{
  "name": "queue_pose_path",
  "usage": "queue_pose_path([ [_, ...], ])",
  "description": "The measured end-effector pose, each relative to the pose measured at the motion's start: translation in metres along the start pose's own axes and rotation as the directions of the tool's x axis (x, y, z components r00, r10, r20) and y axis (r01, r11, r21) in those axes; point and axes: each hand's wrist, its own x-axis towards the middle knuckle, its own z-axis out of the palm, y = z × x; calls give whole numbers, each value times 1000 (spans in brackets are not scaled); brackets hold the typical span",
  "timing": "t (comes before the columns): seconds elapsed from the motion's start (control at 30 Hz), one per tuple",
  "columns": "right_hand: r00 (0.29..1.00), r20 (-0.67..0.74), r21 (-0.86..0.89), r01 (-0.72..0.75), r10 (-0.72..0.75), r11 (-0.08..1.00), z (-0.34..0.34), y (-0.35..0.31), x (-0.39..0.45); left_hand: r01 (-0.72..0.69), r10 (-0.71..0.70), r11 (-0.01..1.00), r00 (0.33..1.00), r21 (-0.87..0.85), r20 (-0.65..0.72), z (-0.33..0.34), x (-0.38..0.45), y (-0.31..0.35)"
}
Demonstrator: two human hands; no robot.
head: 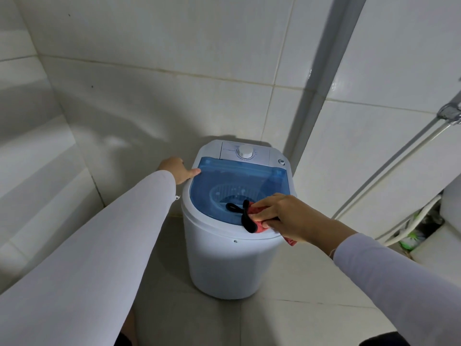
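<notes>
A small white washing machine (224, 260) stands on the tiled floor in a corner. Its see-through blue lid (224, 181) is down, and a white dial (245, 152) sits on the panel behind it. My left hand (178, 169) rests on the machine's back left edge, thumb touching the lid's corner. My right hand (287, 216) holds a red cloth with black trim (252, 217) against the lid's front right part. A black loop of the cloth lies on the lid.
White tiled walls close in behind and on the left. A grey pipe (321, 78) runs up the corner at the right. A metal fitting (449, 113) with hoses and a white ledge are at the far right, with a green-white brush (411, 237) below.
</notes>
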Motion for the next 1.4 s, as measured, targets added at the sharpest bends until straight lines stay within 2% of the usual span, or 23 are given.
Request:
queue_pose_path([
  [0.83, 980, -141, 64, -133, 141, 989, 8, 53, -33, 54, -52, 998, 998, 43, -26, 1, -5, 8],
  [1.03, 984, -110, -167, -158, 141, 973, -10, 68, -26, 54, -53, 997, 998, 51, -29, 0, -7, 11],
  [1.13, 973, -193, -214, -168, 126, 962, -29, 63, -13, 57, -57, 998, 998, 23, -23, 0, -5, 10],
  [1.23, 961, -271, -250, -131, 61, 959, -43, 48, 3, 64, -64, 998, 998, 15, -22, 1, -5, 9],
  [1.4, 958, -273, -372, -22, -86, 928, -44, 16, 31, 64, -64, 998, 998, 4, -15, 2, -3, 9],
])
